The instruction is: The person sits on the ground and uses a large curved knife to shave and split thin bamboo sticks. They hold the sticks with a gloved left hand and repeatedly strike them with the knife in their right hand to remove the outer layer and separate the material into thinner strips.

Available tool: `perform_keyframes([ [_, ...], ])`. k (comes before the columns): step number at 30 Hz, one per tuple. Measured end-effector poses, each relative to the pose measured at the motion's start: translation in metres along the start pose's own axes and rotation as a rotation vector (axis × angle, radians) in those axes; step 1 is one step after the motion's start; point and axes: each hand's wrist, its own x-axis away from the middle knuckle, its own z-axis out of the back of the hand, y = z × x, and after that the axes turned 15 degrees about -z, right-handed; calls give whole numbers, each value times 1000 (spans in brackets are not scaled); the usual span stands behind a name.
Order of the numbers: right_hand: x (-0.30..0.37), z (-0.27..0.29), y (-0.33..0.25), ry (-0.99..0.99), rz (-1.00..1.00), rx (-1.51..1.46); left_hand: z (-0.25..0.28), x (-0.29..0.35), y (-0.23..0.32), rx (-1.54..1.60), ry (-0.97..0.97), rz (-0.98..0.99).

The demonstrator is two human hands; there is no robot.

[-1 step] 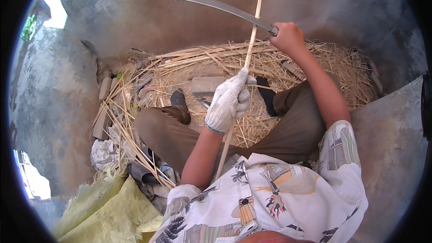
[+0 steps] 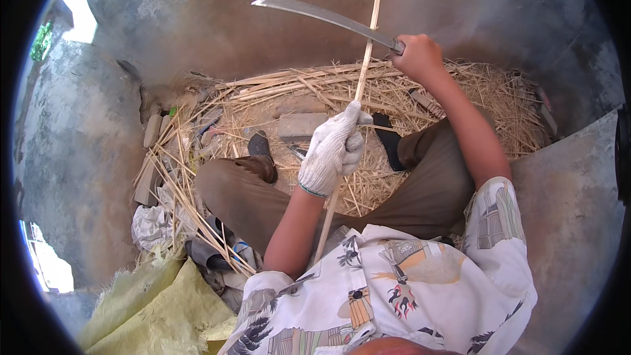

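Note:
My left hand (image 2: 332,147), in a white knitted glove, is closed round a long pale split-bamboo strip (image 2: 369,43). The strip slants from my lap up past the glove, its far end in front of the wall. My bare right hand (image 2: 419,58) grips the handle of a long curved knife (image 2: 315,10). The blade points to the left and crosses the strip well above the glove, against or very close to it. The handle itself is mostly hidden in my fist.
Bamboo strips and shavings (image 2: 480,95) litter the ground round my feet. A brick (image 2: 301,126) lies between my feet. Long thin strips (image 2: 204,220) lean at my left, beside a yellowish woven sack (image 2: 158,309). A wall (image 2: 217,13) rises in front.
The knife and my right hand have shifted very slightly left and down. My gloved left hand and the strip have barely moved.

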Motion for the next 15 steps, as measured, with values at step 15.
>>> perform_keyframes([
  [15, 3, -10, -6, 18, 286, 182, 10, -3, 2, 51, 26, -32],
])
